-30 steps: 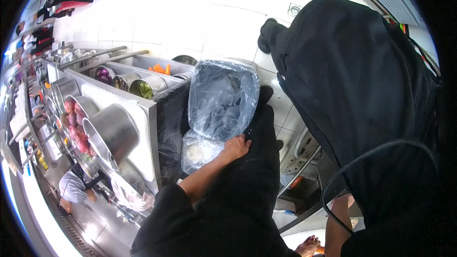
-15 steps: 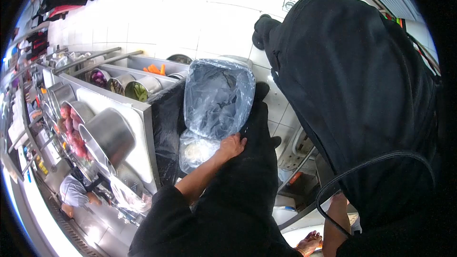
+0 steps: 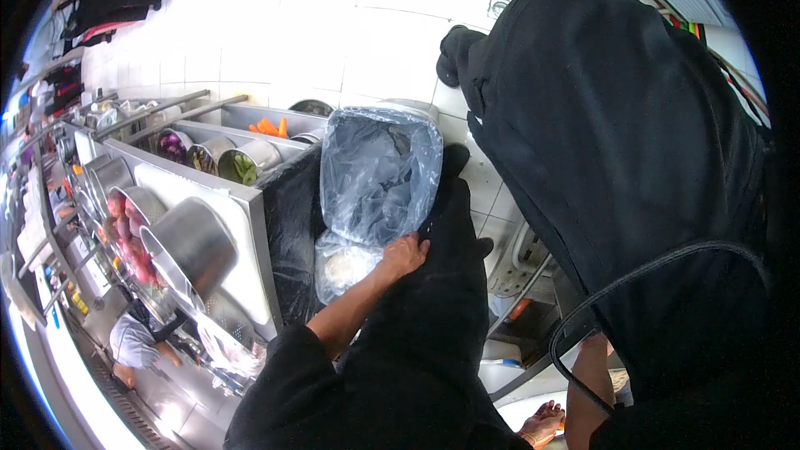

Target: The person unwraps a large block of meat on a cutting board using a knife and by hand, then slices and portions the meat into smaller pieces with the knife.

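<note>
My left hand (image 3: 404, 256) lies over the black trouser leg (image 3: 450, 300), beside the lower rim of a bin lined with a clear plastic bag (image 3: 382, 171). Its fingers bend loosely over the cloth, and I see nothing held. Just below the bin is a clear bag with something pale inside (image 3: 343, 271), partly behind my forearm. At the bottom edge, my right hand (image 3: 543, 425) seems turned palm up, with fingers half curled and apart; a bare forearm (image 3: 589, 383) is close by. Large black clothing with a hanging cord (image 3: 658, 271) fills the right side.
Left stands a steel counter with a large pot (image 3: 196, 246), a white board (image 3: 242, 225) and red produce (image 3: 129, 229). Pots of vegetables and carrots (image 3: 271, 127) sit on a shelf beside it. Another person (image 3: 133, 342) is beyond the counter; white tiled floor (image 3: 317, 25) lies above.
The view has shifted very slightly. Both hands and the bin stay where they were. The person beyond the counter has moved a little.
</note>
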The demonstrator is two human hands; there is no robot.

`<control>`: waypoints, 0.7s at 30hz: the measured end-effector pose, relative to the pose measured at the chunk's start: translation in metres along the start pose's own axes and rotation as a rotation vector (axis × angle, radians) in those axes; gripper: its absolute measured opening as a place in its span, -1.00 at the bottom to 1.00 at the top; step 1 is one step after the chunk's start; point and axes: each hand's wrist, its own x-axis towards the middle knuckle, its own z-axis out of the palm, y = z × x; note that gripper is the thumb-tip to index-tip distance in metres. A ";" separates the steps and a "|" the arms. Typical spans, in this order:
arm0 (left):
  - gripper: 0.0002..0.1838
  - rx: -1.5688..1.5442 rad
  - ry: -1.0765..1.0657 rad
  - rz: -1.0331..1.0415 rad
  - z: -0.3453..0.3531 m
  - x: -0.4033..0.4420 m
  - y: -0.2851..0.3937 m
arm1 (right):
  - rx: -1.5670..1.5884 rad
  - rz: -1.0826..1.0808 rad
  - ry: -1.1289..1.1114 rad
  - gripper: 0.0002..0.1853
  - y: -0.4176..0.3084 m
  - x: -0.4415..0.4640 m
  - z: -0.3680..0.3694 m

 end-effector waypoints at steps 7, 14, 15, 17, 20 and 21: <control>-0.41 -0.001 -0.018 -0.014 -0.003 0.002 0.003 | 0.532 0.326 0.011 -0.73 0.024 0.023 0.017; -0.43 -0.046 -0.021 0.001 -0.005 0.001 0.000 | 0.967 0.544 0.043 -0.73 0.048 0.039 0.029; -0.43 -0.032 -0.020 -0.005 -0.005 0.001 -0.001 | 1.001 0.551 0.043 -0.73 0.052 0.041 0.028; -0.43 -0.005 -0.017 -0.018 -0.004 0.001 -0.002 | 1.052 0.571 0.050 -0.73 0.061 0.043 0.032; -0.42 0.002 -0.020 -0.029 -0.003 0.003 -0.002 | 1.100 0.589 0.059 -0.73 0.073 0.044 0.034; -0.42 0.011 -0.022 -0.027 -0.003 0.003 -0.002 | 1.112 0.595 0.059 -0.73 0.074 0.044 0.035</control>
